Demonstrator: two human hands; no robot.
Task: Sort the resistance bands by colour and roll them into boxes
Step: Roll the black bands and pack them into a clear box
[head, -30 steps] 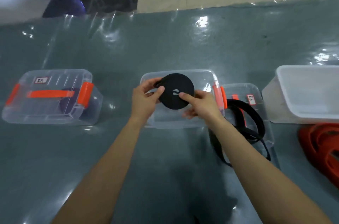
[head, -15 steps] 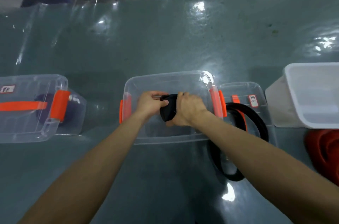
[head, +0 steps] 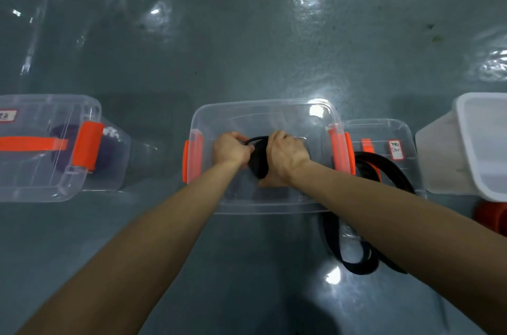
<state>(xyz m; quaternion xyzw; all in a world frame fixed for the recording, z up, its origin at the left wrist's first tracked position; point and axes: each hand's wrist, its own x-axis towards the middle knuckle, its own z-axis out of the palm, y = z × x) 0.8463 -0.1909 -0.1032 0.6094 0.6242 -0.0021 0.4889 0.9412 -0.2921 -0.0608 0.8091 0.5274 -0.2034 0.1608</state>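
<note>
Far L: shut clear box (head: 41, 186), orange clip & strap on the lid, white label. A purple roll (head: 61, 142) shows thru the wall, inside.

Centre: open clear box (head: 263, 109), orange clips at both ends. Both hands are down inside it. L hand (head: 230, 149) has its fingers curled on the L side of a black rolled band (head: 259, 163). R hand (head: 285, 156) is wrapped over its R side. The roll stands on edge, clamped btwn them, w/ a loose end arching over the top. Can't tell if it touches the box floor.

Just R of that box: a clear lid (head: 384, 128) flat on the table, small label on it. A loose black band (head: 389, 172) lies across the lid and trails toward the near edge, partly hidden by the R forearm.

Further R: open white tub (head: 439, 159). Nearer than the tub, at the frame edge, a red-orange band (head: 491, 220), cut off.

All sit on a blue-grey table (head: 247, 46) under a shiny clear sheet.
</note>
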